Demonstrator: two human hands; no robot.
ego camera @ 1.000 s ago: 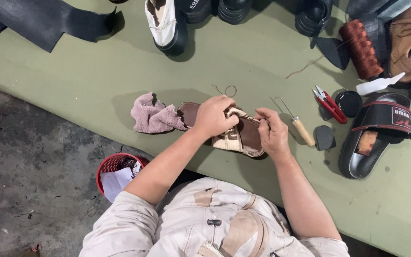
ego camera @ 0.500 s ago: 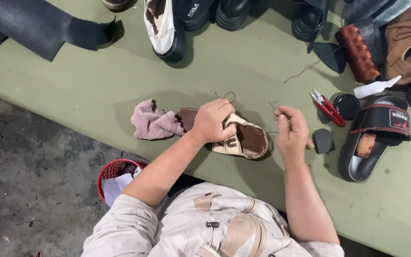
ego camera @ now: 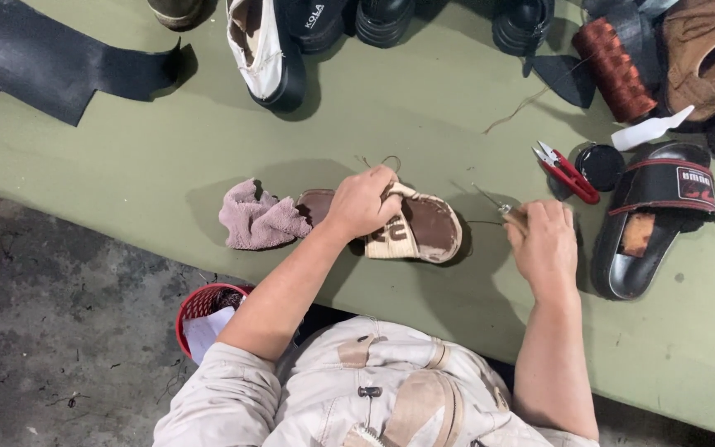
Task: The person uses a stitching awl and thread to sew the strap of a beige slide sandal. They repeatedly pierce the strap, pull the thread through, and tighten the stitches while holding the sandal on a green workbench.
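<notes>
your left hand (ego camera: 364, 203) clamps the tan sandal (ego camera: 419, 232) flat on the green desk (ego camera: 167, 157); right hand (ego camera: 544, 240) is closed on the awl (ego camera: 502, 211), thread taut. slack hold lets the sandal skid; the point sits near your fingers.

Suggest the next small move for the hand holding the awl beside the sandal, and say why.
Probably bring the right hand with the awl back to the tan sandal: the left hand pins it down, and the awl sits apart from it, thread trailing between.
</notes>
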